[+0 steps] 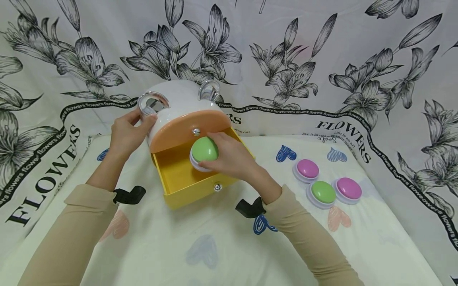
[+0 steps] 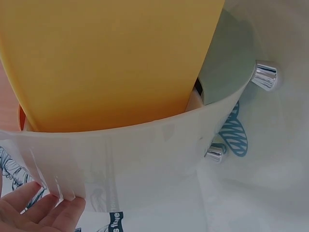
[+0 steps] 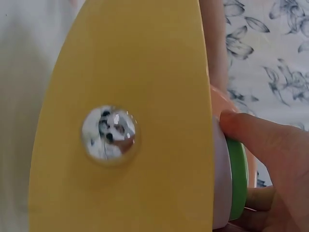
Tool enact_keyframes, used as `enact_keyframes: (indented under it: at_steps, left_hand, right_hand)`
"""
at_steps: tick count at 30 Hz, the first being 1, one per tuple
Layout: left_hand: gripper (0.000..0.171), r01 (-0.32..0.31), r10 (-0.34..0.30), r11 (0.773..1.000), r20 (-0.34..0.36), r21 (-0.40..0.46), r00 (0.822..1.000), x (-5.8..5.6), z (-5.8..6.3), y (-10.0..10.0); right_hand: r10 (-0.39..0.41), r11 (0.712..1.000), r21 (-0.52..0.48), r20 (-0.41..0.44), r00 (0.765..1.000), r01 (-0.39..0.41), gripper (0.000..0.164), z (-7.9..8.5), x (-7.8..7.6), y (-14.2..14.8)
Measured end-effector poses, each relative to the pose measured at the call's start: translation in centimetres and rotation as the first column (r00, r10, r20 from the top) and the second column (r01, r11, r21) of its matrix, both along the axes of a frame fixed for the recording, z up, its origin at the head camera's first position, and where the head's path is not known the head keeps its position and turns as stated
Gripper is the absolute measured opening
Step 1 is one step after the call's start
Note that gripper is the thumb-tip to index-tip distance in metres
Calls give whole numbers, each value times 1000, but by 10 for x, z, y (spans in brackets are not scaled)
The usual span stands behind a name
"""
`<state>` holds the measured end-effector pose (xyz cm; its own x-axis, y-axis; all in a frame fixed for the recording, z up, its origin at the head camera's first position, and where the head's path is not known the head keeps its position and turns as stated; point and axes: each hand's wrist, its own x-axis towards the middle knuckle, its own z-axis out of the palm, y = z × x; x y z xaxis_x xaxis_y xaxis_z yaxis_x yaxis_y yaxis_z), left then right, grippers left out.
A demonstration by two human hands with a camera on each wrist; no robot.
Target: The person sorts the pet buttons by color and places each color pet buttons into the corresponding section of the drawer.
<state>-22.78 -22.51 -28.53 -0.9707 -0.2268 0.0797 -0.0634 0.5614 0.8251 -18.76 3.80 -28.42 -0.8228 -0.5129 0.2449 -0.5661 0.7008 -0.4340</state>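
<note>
A small white cabinet (image 1: 179,93) with an orange front panel (image 1: 179,133) has its yellow drawer (image 1: 195,195) pulled out. My left hand (image 1: 125,133) touches the cabinet's side near a silver ear-like ring (image 1: 153,104), its fingertips pressing on the white wall in the left wrist view. A round push button (image 1: 205,149) with a green top and white base is pinched between the thumb and fingers of my right hand (image 1: 234,157). It overlaps the drawer's inside in the head view. In the right wrist view the drawer's front partly hides its base.
Two pink buttons (image 1: 307,169) (image 1: 349,188) and another green button (image 1: 323,192) lie on the heart-patterned cloth at the right. Silver knobs (image 1: 218,187) (image 1: 196,132) stick out from the drawer and the orange panel. A flower-printed cloth (image 1: 279,91) hangs behind the cabinet.
</note>
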Motion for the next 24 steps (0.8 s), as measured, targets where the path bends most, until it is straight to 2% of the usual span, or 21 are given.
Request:
enact_keyframes:
  at_steps: [7, 13, 20, 24]
  left_hand:
    - [69, 2, -2, 1000, -12, -6, 1000, 0, -1, -1]
    - [69, 6, -6, 1000, -15, -6, 1000, -1, 0, -1]
    - [69, 10, -10, 1000, -22, -4, 1000, -1, -1, -2]
    - [69, 8, -8, 1000, -21, -2, 1000, -1, -1, -2]
  right_hand:
    - [25, 997, 74, 28, 999, -27, 74, -2, 0, -16]
    - [63, 987, 144, 39, 997, -68, 71, -4, 0, -29]
    - [109, 981, 154, 58, 992, -117, 69, -3, -1, -41]
    - [108, 977, 175, 102, 989, -124, 67, -5, -3, -47]
